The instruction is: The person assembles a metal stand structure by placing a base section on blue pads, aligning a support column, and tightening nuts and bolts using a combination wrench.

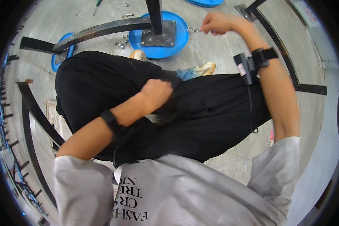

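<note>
My right hand [216,23] reaches forward above the floor, its fingers closed on a slim, shiny metal wrench [193,30]. The wrench's ring-like end points left, at the right rim of a round blue tray [181,41]. On that tray stands a black steel post [154,17] with a square base plate [160,37]. Over my lap, my left hand [158,94] is curled into a fist, and whatever may be inside it is hidden. Several loose bolts and nuts [123,44] lie on the floor left of the tray.
A black steel beam [101,30] runs left from the post to a smaller blue tray [55,62]. Another black frame [277,39] stands at right, and one more [37,109] at left. A green-handled screwdriver [98,3] lies at the far left. My shoes [205,69] are near the round tray.
</note>
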The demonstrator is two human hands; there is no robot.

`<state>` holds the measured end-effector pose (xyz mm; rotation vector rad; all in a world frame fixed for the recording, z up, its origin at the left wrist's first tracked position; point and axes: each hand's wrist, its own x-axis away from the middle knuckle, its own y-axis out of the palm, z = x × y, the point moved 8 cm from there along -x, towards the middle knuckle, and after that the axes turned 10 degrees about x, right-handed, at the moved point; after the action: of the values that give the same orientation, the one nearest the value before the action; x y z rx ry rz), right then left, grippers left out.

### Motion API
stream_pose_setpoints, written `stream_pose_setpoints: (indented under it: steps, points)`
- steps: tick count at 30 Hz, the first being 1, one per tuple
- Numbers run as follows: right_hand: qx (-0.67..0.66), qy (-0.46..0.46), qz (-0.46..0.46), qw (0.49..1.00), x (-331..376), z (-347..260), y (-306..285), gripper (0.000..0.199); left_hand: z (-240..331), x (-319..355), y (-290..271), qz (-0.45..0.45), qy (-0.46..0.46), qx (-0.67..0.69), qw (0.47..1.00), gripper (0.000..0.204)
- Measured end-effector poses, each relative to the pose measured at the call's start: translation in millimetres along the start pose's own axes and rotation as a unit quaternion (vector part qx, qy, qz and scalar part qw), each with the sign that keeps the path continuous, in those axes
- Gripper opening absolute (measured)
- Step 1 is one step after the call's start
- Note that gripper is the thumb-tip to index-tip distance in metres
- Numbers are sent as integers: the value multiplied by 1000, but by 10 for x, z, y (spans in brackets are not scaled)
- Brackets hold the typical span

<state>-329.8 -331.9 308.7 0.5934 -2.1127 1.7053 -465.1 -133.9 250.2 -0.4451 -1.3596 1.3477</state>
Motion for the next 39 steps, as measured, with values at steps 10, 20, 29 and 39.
stream_pose_setpoints:
  steps: [10,20,29,39]
  points:
    - [0,-22,-42,999,129,-531,-563,33,-375,21,540,-191,-93,-118,970,61]
    - [78,-67,16,995,552,-1186,-1349,34,-422,-224,549,-261,7,592,762,60]
    - [130,52,40,989,285,-589,-1029,32,-982,339,-435,49,-12,765,642,36]
    - [-134,-7,-23,991,-467,149,983,28,-1167,-301,-257,74,-65,679,727,31]
